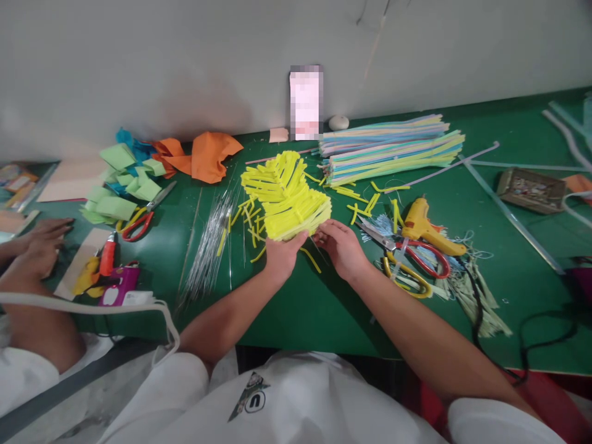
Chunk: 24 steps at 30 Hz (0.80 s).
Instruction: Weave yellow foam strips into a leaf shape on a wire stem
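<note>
A leaf-shaped piece of yellow pipe cleaners, laid in close slanted rows, rests over the table in the middle. My left hand is closed on its lower edge, thumb on top. At the lower right corner of the piece, my right hand pinches with thumb and fingertips; a thin dark line like a wire shows below them, but what they hold is not clear. A second yellow leaf shape lies just behind. Short cut pipe cleaner bits are scattered on both sides.
Thin silver wires lie left. Scissors and a yellow glue gun sit right, near pipe cleaner bundles. A phone leans on the wall. Crepe paper, more scissors and another person's hands are left.
</note>
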Each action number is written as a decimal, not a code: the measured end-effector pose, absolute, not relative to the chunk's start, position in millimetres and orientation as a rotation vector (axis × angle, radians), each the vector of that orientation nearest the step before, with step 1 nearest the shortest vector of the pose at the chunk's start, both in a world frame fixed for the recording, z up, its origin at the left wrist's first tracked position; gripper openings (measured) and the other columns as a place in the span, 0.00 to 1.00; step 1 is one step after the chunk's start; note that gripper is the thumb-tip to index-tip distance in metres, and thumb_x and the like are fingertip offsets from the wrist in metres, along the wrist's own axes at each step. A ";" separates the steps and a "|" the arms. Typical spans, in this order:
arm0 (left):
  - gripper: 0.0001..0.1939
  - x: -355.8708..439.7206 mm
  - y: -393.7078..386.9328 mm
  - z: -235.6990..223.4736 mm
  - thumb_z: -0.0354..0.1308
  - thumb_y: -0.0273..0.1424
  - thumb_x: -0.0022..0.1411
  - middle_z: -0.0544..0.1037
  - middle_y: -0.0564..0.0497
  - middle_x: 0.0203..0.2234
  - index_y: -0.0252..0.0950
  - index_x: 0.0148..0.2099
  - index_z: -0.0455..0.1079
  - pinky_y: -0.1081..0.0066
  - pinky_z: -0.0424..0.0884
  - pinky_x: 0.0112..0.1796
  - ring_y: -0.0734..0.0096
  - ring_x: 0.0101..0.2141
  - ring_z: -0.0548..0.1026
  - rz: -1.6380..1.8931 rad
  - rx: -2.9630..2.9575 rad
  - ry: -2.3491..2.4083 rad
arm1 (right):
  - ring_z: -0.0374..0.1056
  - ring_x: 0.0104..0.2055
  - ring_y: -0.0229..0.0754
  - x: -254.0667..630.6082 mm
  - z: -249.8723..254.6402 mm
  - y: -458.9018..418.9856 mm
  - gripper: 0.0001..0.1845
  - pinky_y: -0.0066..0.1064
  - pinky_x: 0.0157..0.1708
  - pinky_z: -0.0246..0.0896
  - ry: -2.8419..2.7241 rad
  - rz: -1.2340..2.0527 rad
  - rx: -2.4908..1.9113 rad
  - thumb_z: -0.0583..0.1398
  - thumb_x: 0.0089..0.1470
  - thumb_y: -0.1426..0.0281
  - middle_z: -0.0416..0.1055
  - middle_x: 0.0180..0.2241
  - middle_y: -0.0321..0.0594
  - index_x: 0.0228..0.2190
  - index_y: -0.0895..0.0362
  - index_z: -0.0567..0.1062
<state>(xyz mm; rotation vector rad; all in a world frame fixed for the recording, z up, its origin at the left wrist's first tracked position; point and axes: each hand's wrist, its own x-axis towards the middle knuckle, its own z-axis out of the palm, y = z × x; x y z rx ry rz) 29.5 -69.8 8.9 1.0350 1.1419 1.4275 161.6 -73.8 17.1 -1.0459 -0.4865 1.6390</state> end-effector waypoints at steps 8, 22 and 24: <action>0.28 31.3 -69.5 7.1 0.74 0.36 0.45 0.82 0.46 0.42 0.37 0.50 0.76 0.58 0.75 0.49 0.57 0.44 0.79 1.418 0.922 1.114 | 0.64 0.26 0.35 161.0 17.5 -73.7 0.10 0.28 0.30 0.60 -0.476 1.704 -0.975 0.67 0.43 0.64 0.69 0.22 0.31 0.24 0.55 0.74; 0.15 18.4 -67.8 32.0 0.69 0.39 0.48 0.65 0.53 0.21 0.36 0.28 0.68 0.74 0.61 0.21 0.82 0.19 0.60 0.802 0.347 0.647 | 0.73 0.41 0.45 154.3 22.5 -75.4 0.20 0.38 0.45 0.67 -0.655 1.811 -0.803 0.68 0.45 0.53 0.79 0.35 0.39 0.36 0.52 0.79; 0.19 19.5 -71.1 33.3 0.71 0.43 0.45 0.65 0.54 0.20 0.36 0.28 0.68 0.75 0.59 0.19 0.82 0.17 0.60 0.668 0.361 0.612 | 0.74 0.42 0.47 154.2 25.8 -76.6 0.21 0.40 0.44 0.68 -0.669 1.895 -0.758 0.69 0.43 0.54 0.79 0.35 0.40 0.37 0.52 0.79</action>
